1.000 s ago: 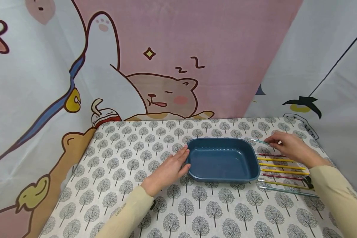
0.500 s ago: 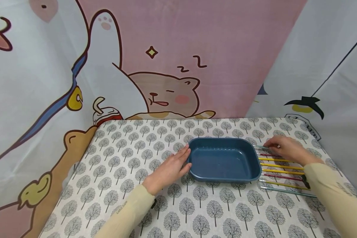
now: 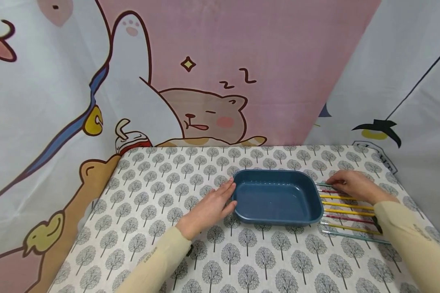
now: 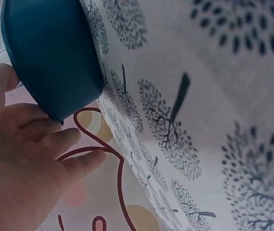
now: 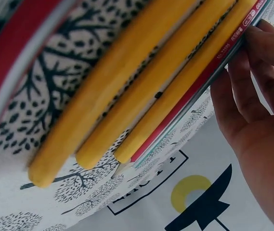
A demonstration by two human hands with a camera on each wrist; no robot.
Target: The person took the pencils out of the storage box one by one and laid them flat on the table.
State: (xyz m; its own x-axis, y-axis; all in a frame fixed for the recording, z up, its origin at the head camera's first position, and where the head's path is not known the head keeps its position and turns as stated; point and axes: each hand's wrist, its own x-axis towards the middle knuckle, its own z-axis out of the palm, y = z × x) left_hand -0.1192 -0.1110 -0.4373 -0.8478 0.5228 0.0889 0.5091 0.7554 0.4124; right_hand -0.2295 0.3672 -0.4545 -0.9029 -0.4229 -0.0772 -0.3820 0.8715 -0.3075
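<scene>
A blue rectangular tray [image 3: 278,222] sits on the tree-print cloth. My left hand [image 3: 210,209] touches its left end with fairly straight fingers, which lie along the rim in the left wrist view, close to the blue wall [image 4: 55,53]. Beyond the tray's right end, my right hand [image 3: 359,187] pinches a slim teal pencil-like stick [image 3: 322,184] between thumb and fingertips. In the right wrist view this teal stick [image 5: 198,94] lies alongside a red stick [image 5: 175,107] with small print. Part of the teal stick is hidden under the hand.
Several yellow sticks [image 3: 348,204] and a dark red stick [image 3: 348,218] lie roughly parallel, their left ends near the tray. Another teal stick [image 3: 355,235] is nearest the front. The cartoon-print backdrop [image 3: 289,81] rises behind the cloth [image 3: 168,211].
My right hand has brought the teal stick toward me, down beside the row of sticks. My left hand has stayed at the tray's left end. The head view has shifted slightly.
</scene>
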